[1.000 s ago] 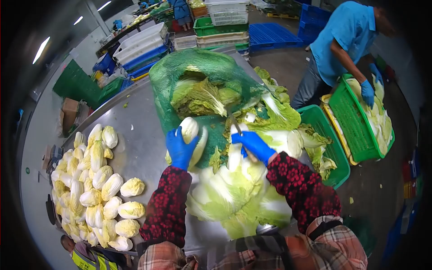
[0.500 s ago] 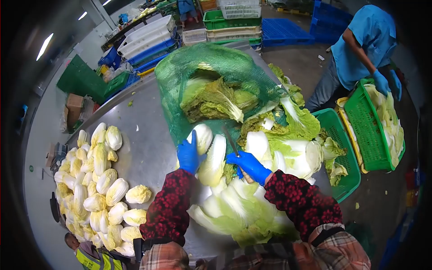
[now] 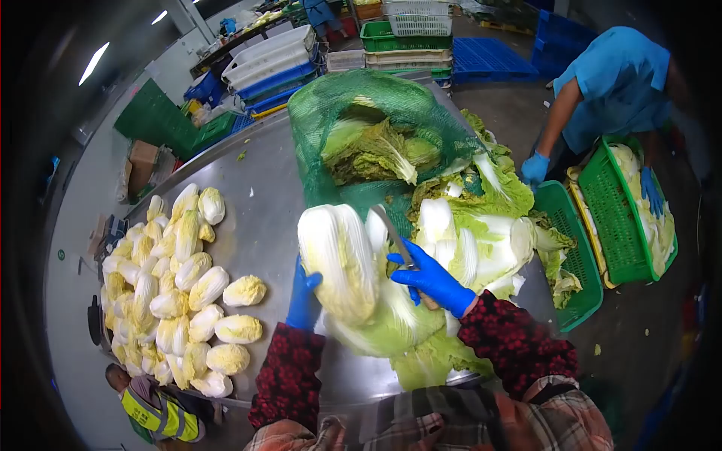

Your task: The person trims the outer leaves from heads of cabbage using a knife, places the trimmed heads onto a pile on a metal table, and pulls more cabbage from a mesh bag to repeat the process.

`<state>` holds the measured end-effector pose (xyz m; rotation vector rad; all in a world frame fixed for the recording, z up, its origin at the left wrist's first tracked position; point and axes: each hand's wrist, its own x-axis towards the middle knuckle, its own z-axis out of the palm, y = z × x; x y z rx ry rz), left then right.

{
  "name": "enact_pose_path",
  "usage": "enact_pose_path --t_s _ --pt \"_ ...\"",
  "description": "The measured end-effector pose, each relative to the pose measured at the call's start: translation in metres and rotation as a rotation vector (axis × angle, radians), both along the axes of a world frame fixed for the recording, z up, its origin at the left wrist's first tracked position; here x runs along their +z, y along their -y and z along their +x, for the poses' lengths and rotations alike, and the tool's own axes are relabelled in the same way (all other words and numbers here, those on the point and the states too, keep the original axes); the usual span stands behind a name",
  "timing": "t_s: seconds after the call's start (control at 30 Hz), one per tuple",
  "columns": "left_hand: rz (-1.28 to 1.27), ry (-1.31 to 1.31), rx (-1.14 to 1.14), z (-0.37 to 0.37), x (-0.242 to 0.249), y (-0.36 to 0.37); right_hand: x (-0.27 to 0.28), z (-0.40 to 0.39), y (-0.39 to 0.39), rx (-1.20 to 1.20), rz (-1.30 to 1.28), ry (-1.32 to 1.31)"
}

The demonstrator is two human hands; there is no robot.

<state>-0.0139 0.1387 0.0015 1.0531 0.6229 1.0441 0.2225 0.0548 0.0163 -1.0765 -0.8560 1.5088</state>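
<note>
My left hand [image 3: 304,299], in a blue glove, is closed around the left side of a napa cabbage [image 3: 340,259], lifted and tilted with its white base up. Gloved in blue too, my right hand [image 3: 435,279] grips a knife [image 3: 392,234] whose blade points up and away, just right of the cabbage. Below them lie loose pale green outer leaves [image 3: 398,323]. Trimmed leaves and white stem pieces [image 3: 492,248] are heaped to the right of the knife. Beyond my hands, a green mesh bag [image 3: 316,135] holds untrimmed cabbage [image 3: 368,154].
Many peeled cabbages [image 3: 192,289] are piled on the metal table [image 3: 263,180] at left. Green crates [image 3: 583,301] with leaves stand at the right edge, where a person in blue [image 3: 617,83] bends over them. Another person in a yellow vest [image 3: 162,413] is at lower left. Stacked crates [image 3: 271,60] stand behind.
My left hand has raised the cabbage from the table and tipped it toward me. The knife has turned slightly beside it. The co-worker's hands have moved apart, one to the nearer green crate.
</note>
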Motion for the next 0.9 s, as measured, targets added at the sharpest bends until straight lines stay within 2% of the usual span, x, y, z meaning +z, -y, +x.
enact_pose_path --t_s 0.03,0.07,0.1,0.17,0.23,0.27,0.37,0.4,0.47,0.53,0.6,0.7,0.8,0.9 --pt "0.025 -0.001 -0.003 0.005 0.004 0.02 0.011 -0.008 0.004 0.019 0.037 -0.058" --pt "0.05 -0.003 -0.009 0.007 0.01 0.038 0.029 -0.017 0.007 0.053 0.073 0.069" --pt "0.061 -0.247 -0.017 0.006 0.017 0.056 0.044 -0.023 0.013 0.085 0.109 0.196" --pt "0.058 -0.321 0.038 0.014 0.043 0.08 0.041 -0.029 0.032 0.04 0.195 0.305" --pt "0.137 -0.278 0.083 0.014 0.035 0.099 0.041 -0.037 0.056 -0.034 0.229 0.264" --pt "0.183 -0.264 0.106 0.013 0.033 0.106 0.038 -0.041 0.066 -0.116 0.371 0.324" --pt "0.3 -0.19 0.225 0.016 0.034 0.124 0.024 -0.028 0.09 -0.197 0.068 0.283" --pt "0.315 -0.241 0.275 0.015 0.031 0.128 0.024 -0.02 0.097 -0.235 0.091 0.239" --pt "0.243 -0.179 0.297 0.015 0.03 0.135 0.03 -0.016 0.108 -0.255 0.14 0.202" --pt "0.162 -0.089 0.294 0.02 0.035 0.142 0.033 -0.025 0.112 -0.25 0.259 0.277" --pt "0.154 -0.062 0.338 0.027 0.038 0.149 0.034 -0.029 0.119 -0.22 0.242 0.307" --pt "0.154 -0.014 0.433 0.029 0.045 0.154 0.036 -0.031 0.12 -0.117 0.046 0.278" --pt "0.097 0.124 0.511 0.019 0.042 0.147 0.027 -0.015 0.121 -0.23 0.024 0.129" --pt "-0.104 0.329 0.418 0.001 0.053 0.147 0.014 0.018 0.12 -0.277 -0.028 0.104"
